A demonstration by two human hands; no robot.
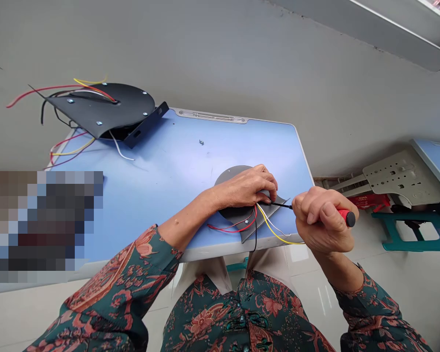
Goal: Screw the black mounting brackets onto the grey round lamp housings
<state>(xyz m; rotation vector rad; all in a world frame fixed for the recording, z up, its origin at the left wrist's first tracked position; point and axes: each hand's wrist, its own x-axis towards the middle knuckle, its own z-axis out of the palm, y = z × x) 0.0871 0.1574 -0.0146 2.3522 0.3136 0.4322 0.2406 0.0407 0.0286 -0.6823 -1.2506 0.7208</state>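
A black teardrop-shaped plate (231,174) lies near the front right edge of the table, with red, yellow, white and black wires coming out of it. My left hand (247,188) rests on top of this plate, its fingers curled and pinched together near the screwdriver's tip. Whatever is between those fingertips is hidden. In my right hand (324,217), closed around the handle, is a screwdriver (346,216) with a red and black grip. Its thin dark shaft points left and reaches the plate beside my left fingertips. A screw (247,222) shows on the plate's near part.
A second black teardrop-shaped assembly (128,100) with screws and loose wires stands at the table's back left. Small metal hardware (201,142) lies on the blue tabletop (161,166). A teal stool (392,239) is at the right on the floor. Pixelation hides the left front area.
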